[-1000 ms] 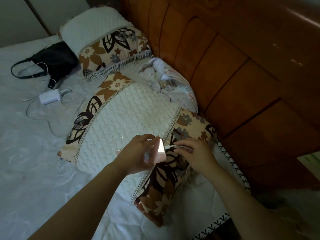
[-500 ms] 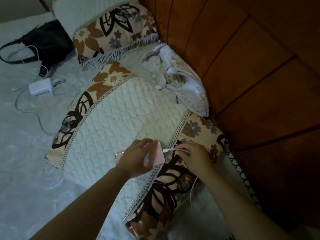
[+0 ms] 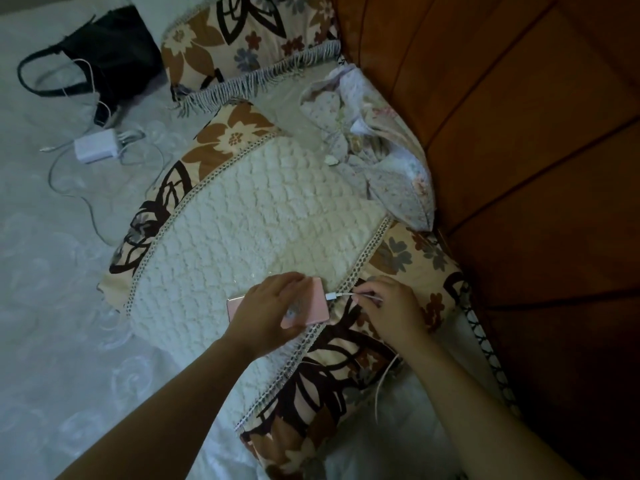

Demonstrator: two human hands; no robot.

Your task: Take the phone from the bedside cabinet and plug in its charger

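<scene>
A pink phone [image 3: 317, 303] lies flat on the white quilted middle of a floral pillow [image 3: 263, 220], back side up. My left hand [image 3: 270, 311] covers most of it and grips it from above. The white plug of a charger cable [image 3: 337, 295] sits at the phone's right end, and I cannot tell how deep it is in the port. My right hand [image 3: 389, 311] pinches the cable just behind the plug. The cable runs under that hand and down over the pillow's near right edge.
A brown wooden headboard [image 3: 519, 168] fills the right side. A second floral pillow [image 3: 249, 43] and a crumpled pale cloth [image 3: 374, 147] lie behind. On the sheet at left are a black handbag [image 3: 104, 53] and a white power adapter [image 3: 97, 145] with loose cables.
The phone has gone from tilted up with its lit screen showing to lying flat on the pillow. The plug now sits at its right end. The view has moved closer and lower.
</scene>
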